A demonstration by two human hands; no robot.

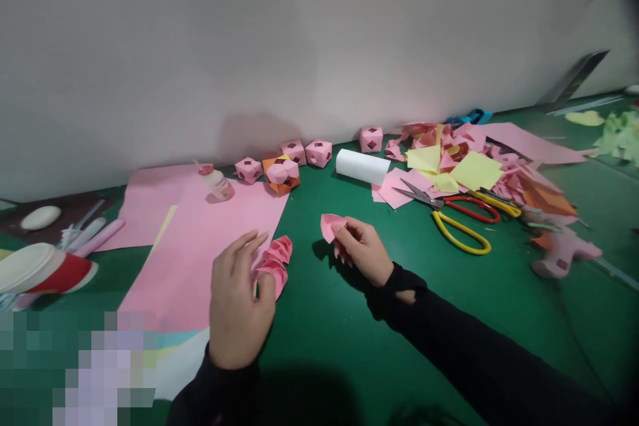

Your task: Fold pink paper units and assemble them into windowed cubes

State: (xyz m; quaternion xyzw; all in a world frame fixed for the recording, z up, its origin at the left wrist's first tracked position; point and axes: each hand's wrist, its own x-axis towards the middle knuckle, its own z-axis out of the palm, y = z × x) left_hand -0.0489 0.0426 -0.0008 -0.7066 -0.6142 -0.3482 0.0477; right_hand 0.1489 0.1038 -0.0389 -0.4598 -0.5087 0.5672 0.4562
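Pink folded piece (330, 223), small and pointed, is up in the right hand (367, 249), just above the green surface (319, 333), its shadow below and to the left. Thumb and fingertips are pinched together on one edge of it, leaving most of it sticking out free. The left hand (239, 309) is half open, fingers curved and thumb out, beside a pleated pink paper cluster (280, 254) near the edge of a big pink sheet (200, 259); from where I stand I can't tell whether it grips the cluster or only rests against it.

What would worry me is pressure. Squeeze that little piece harder and its crease could flatten; let the left palm lean in and the pleats might crush. A loose pinch could drop it, and if it strayed to the pink scraps (506, 170), it would be hard to pick out. The right sleeve (449, 326) also lies near a dark cord (579, 333), so a careless elbow could snag it.
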